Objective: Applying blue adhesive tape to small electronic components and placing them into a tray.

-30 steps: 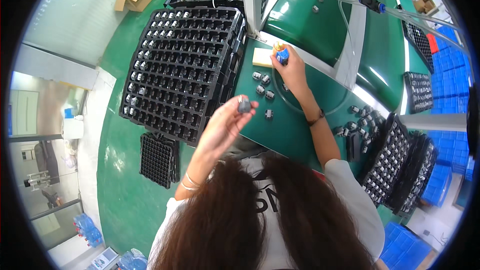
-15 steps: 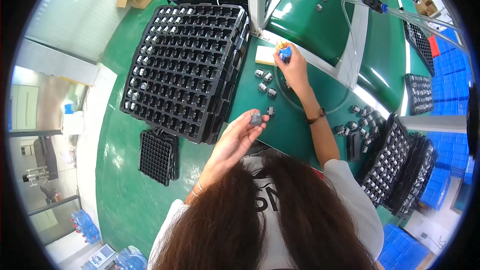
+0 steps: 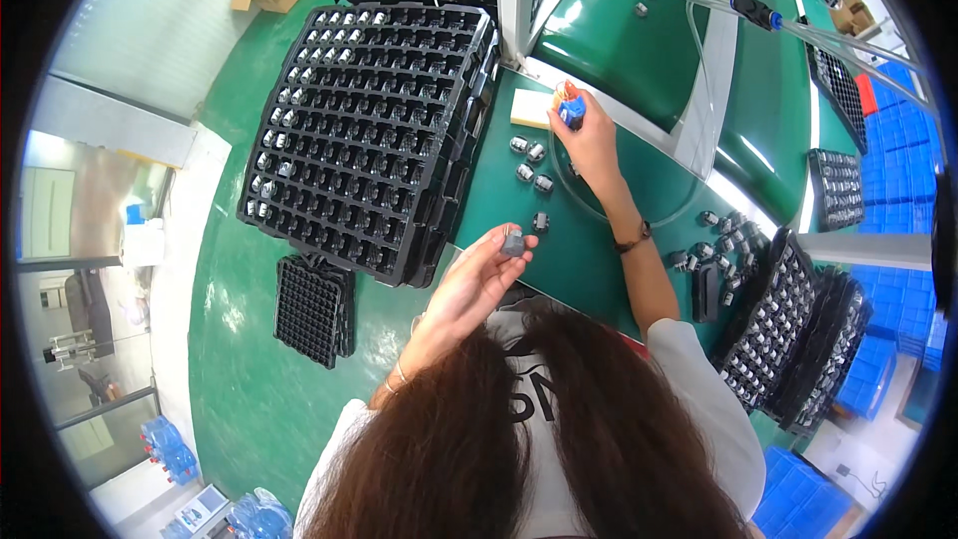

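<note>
My left hand [image 3: 477,274] is closed around a small dark grey block-shaped part [image 3: 513,244], pinched between thumb and fingers above the green worktop's near edge. My right hand [image 3: 589,135] grips a blue tool or bottle with an orange-yellow tip [image 3: 571,108]; its exact kind is too small to make out. Beside that hand lies a pale yellow pad [image 3: 531,108]. Several small black-and-silver parts [image 3: 525,172] lie on the worktop between my hands, and one more part [image 3: 540,223] sits just right of my left fingers.
A stack of large black trays [image 3: 364,140], partly filled, stands at left, with smaller black trays [image 3: 311,311] below. More loose parts [image 3: 723,245] and filled trays [image 3: 768,324] are at right. A green conveyor belt [image 3: 624,50] runs behind a pale rail; clear tubing [image 3: 699,60] loops over the worktop.
My right hand has shifted very slightly right and down, and the tool's tip has turned a little. My left hand still holds the grey part, nearly in the same place.
</note>
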A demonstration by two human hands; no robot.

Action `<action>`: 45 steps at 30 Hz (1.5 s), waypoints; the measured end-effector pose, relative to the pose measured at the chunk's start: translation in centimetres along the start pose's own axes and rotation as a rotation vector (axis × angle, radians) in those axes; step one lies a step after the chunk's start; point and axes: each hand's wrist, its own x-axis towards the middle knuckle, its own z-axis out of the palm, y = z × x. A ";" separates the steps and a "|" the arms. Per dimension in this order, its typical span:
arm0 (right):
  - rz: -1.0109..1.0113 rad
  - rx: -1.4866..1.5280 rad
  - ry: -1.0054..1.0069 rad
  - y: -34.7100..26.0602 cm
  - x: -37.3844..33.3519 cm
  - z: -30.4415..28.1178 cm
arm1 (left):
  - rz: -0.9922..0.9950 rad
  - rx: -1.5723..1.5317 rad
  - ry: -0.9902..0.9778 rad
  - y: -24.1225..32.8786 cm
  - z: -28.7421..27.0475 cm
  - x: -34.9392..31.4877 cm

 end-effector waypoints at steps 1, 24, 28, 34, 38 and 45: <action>-0.032 -0.015 0.023 0.2 0.2 0.2 | -0.004 -0.010 0.005 -0.1 -0.1 0.0; 0.467 1.239 -0.479 -11.8 -3.7 -5.1 | 1.004 1.034 -0.080 3.5 4.9 2.9; 0.461 1.240 -0.488 -12.1 -4.6 -5.3 | 0.997 1.058 -0.081 3.1 4.6 2.6; 0.561 1.228 -0.453 -11.6 -5.7 -5.0 | 1.023 1.088 -0.066 2.8 4.0 3.1; 0.520 1.334 -0.467 -11.3 -5.5 -4.5 | 1.053 1.061 -0.037 2.4 4.2 3.1; 0.267 0.698 -0.118 -3.5 -0.5 -3.2 | 1.038 1.085 0.130 2.5 3.1 2.8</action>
